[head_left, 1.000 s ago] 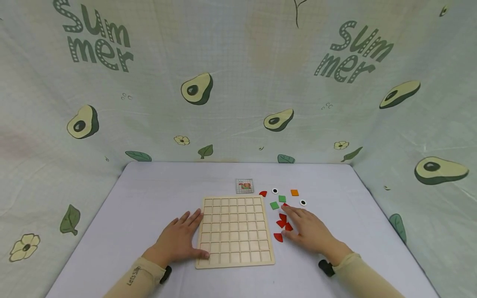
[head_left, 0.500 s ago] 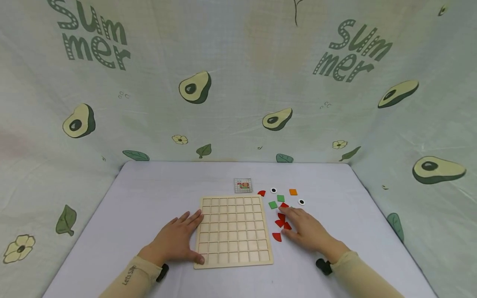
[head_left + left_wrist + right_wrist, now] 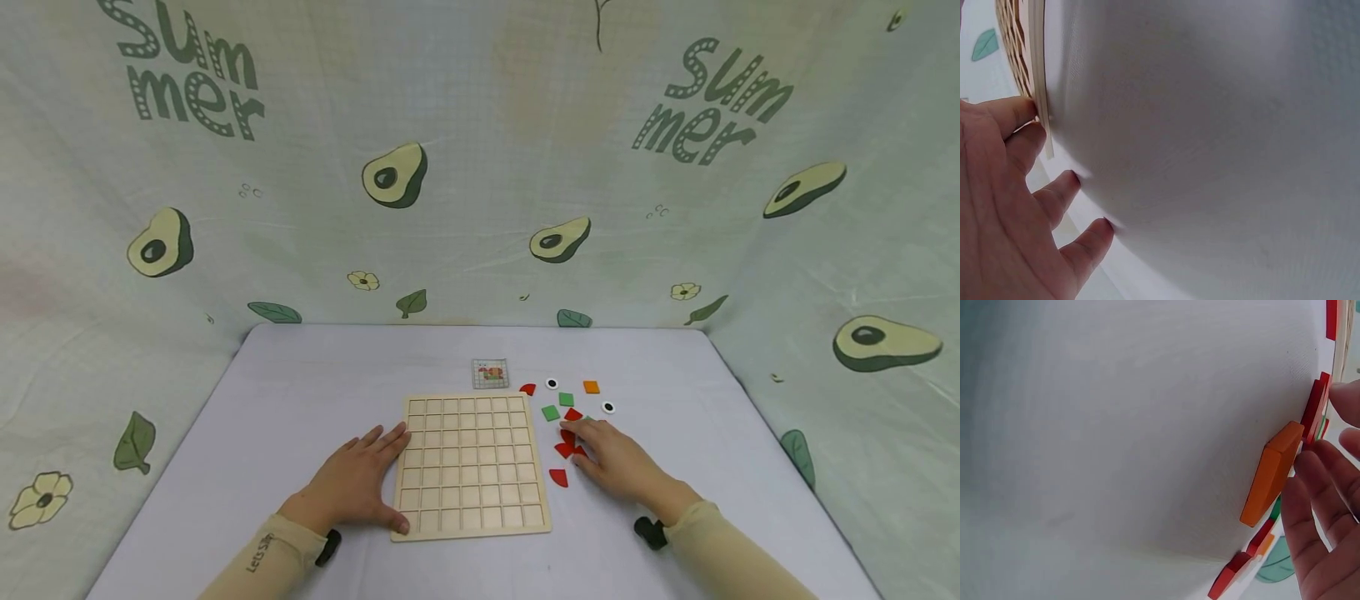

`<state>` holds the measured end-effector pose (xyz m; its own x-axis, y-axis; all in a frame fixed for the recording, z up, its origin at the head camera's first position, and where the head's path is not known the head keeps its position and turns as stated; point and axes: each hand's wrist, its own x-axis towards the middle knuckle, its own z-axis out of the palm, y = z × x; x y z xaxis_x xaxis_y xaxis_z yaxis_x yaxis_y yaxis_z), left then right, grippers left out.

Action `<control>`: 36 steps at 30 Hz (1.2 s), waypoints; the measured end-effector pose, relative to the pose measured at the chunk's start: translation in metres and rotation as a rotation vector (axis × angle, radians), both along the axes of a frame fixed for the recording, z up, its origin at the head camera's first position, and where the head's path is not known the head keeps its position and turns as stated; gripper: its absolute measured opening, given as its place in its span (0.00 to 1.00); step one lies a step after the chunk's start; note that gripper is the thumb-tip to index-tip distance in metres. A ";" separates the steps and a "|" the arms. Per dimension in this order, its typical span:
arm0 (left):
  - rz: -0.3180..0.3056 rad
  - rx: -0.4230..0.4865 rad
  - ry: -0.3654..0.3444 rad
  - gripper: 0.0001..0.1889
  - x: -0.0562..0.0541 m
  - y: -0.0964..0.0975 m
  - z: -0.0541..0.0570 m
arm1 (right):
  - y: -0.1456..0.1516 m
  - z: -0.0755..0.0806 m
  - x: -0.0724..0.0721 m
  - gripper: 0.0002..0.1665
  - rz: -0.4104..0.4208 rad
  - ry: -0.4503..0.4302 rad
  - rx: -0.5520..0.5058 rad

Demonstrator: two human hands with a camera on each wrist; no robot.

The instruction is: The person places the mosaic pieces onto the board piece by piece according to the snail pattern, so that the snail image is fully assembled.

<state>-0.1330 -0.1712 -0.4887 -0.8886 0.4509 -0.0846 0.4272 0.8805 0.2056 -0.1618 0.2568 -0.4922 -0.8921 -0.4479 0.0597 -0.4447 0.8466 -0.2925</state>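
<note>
My left hand (image 3: 348, 483) lies spread along the left side of a wooden grid board (image 3: 397, 500), with fingertips at its edge and the thumb on the near left corner. In the left wrist view, one fingertip meets the board's rim (image 3: 1038, 62). Over a cluster of red quarter-circle pieces (image 3: 563, 450) is my right hand (image 3: 622, 462), its fingers bent loosely and its thumb tip beside one red piece. The right wrist view has the thumb and fingers apart next to red pieces (image 3: 1315, 403), with a thick orange piece (image 3: 1269, 481) below the fingers.
Behind the board lies a small card with a printed picture (image 3: 490, 374). Green squares (image 3: 566, 399), an orange square (image 3: 592, 387) and white discs with black centres (image 3: 608, 407) lie right of the board. A patterned cloth (image 3: 480, 167) hangs behind the white table (image 3: 337, 358).
My right thumb has shifted slightly up and inward, away from the nearest red piece and toward the cluster. The left thumb has slid slightly left onto the board's corner.
</note>
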 end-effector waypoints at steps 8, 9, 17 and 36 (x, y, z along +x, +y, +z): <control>0.000 0.008 -0.012 0.70 0.001 0.001 0.005 | 0.000 0.002 0.001 0.30 -0.004 0.013 0.016; 0.003 0.009 -0.013 0.70 0.002 0.002 0.005 | 0.000 0.002 0.001 0.30 -0.015 0.006 0.012; 0.011 0.004 -0.031 0.70 0.003 0.003 0.007 | 0.004 0.003 0.005 0.30 -0.164 -0.091 -0.060; 0.008 0.006 -0.016 0.70 0.003 0.003 0.006 | 0.007 0.003 -0.001 0.13 -0.156 -0.115 -0.064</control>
<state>-0.1303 -0.1685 -0.4824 -0.8908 0.4440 -0.0964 0.4164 0.8827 0.2177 -0.1630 0.2635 -0.4887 -0.9528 -0.3028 -0.0229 -0.2705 0.8806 -0.3891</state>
